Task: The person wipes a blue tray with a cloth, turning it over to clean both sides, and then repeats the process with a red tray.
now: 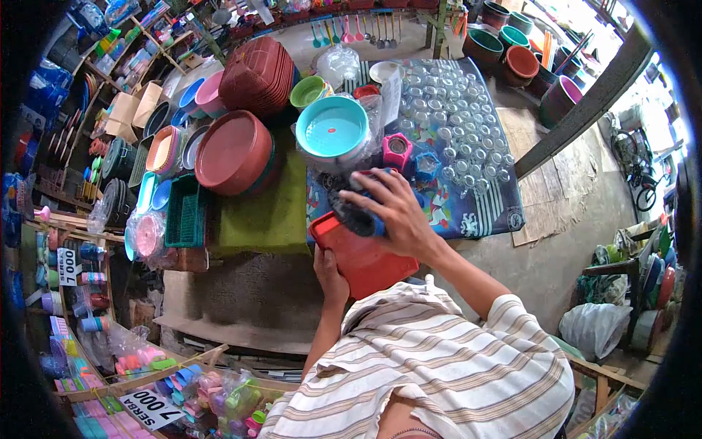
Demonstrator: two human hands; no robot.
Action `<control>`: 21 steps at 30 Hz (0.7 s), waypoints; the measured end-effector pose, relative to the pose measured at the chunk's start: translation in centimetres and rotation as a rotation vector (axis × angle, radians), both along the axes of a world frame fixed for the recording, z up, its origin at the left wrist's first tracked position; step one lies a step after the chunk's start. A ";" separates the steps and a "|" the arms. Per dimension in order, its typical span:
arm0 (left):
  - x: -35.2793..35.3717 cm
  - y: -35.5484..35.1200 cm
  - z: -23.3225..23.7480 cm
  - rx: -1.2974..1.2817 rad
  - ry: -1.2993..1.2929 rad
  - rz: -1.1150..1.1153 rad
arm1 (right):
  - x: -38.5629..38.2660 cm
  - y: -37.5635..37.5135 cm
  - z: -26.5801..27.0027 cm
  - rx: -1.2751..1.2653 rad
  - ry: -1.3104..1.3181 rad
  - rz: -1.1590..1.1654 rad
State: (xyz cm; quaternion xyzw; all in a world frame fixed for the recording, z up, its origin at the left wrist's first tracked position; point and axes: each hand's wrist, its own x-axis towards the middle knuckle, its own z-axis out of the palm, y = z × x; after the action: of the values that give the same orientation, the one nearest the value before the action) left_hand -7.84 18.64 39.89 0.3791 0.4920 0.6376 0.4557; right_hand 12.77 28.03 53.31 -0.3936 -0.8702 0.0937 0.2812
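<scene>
My left hand [330,274] grips the left side of a red plastic container [369,256], held tilted close in front of my body. Over its upper edge, my right hand [395,208] holds a dark, fuzzy cloth [356,216] with a blue part showing under the palm. The fingers of that hand are bent and slightly apart around the cloth. Just beyond my hands sits a turquoise basin [333,126] in clear plastic wrap. A pink holder [397,151] and a blue holder [426,167] stand past my right hand.
Rows of clear glass jars [457,121] cover the blue-clothed table [486,216]. Brown basins [234,152], stacked maroon trays [257,77] and a green basket [186,212] stand left. A wooden post [585,106] slants at right. Shelves of plastic goods line the left side.
</scene>
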 end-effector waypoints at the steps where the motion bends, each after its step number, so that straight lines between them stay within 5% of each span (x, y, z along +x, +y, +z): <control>1: 0.2 -0.2 0.2 0.017 0.096 0.001 | -0.9 -0.5 0.2 -0.006 0.056 0.035; 7: -0.9 -0.7 -0.3 0.055 0.234 0.006 | -5.6 -4.2 -0.3 0.033 0.140 0.387; 11: -2.5 -1.2 -0.6 0.037 0.175 0.067 | -4.3 -2.6 -0.3 0.078 0.153 0.276; 16: -3.4 -1.5 -6.0 0.210 0.694 0.375 | -1.0 1.6 -4.9 -0.093 0.242 0.033; 19: -2.0 -0.6 -3.5 0.139 0.298 0.146 | -2.0 1.2 -4.7 -0.161 0.344 -0.022; 21: -0.8 -0.4 0.2 0.024 -0.259 -0.093 | -3.4 -0.4 -2.8 -0.085 0.302 -0.056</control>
State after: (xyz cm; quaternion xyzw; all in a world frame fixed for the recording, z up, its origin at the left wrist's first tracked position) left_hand -8.62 18.25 40.11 0.3212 0.4035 0.6653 0.5399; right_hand 9.37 27.62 50.51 -0.4107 -0.8020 0.1805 0.3945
